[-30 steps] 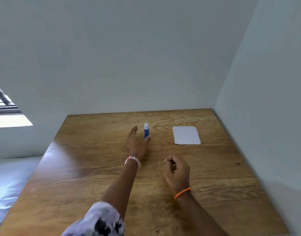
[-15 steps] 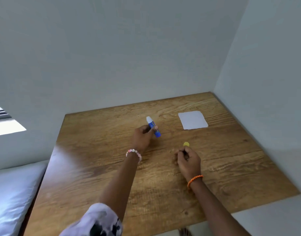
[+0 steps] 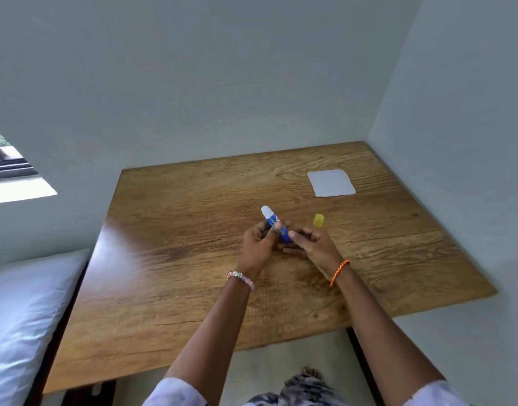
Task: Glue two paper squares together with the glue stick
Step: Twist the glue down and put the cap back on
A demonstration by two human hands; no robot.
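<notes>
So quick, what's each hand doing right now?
Left hand: holding the glue stick.
Right hand: pinching the glue stick's lower end.

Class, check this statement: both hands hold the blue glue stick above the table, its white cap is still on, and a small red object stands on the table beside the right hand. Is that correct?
Not quite. The small object beside the right hand is yellow, not red, as the head view shows. The rest holds: left hand and right hand hold the blue glue stick above the table, white cap on.
</notes>
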